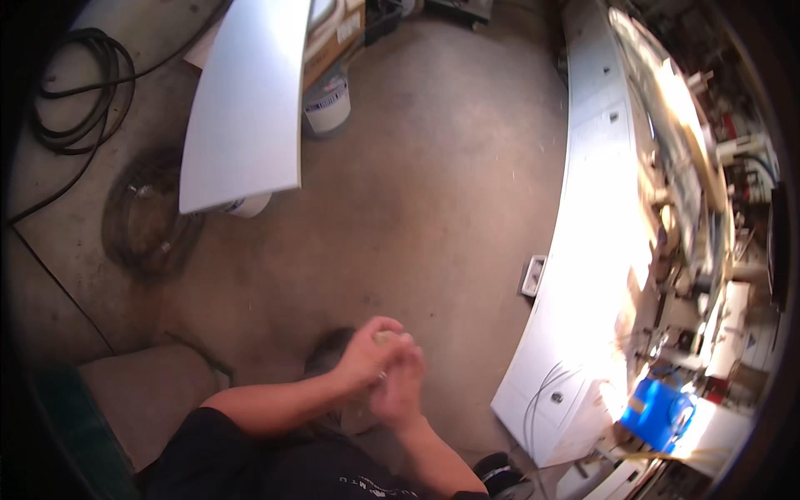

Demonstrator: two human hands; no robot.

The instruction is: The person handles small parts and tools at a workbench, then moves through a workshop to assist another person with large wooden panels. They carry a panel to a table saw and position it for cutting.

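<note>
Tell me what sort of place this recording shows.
Probably a workshop or garage: a dark coil of hose or cable and a white bucket sit on the concrete-looking floor, and assorted equipment crowds the right side.

A black shirt (287,471) is worn, and across its chest a line of small white lettering (377,490) is printed, bent by the lens. The upper left arm is covered by a loose short sleeve (208,446) in the same black; on the right, only a dark sleeve edge (471,496) is shown. The left forearm (283,404), right forearm (437,454), left hand (364,357) and right hand (397,396) are left bare. Among the fingers a small bright glint (382,376) is seen, too blurred to be identified.
</note>
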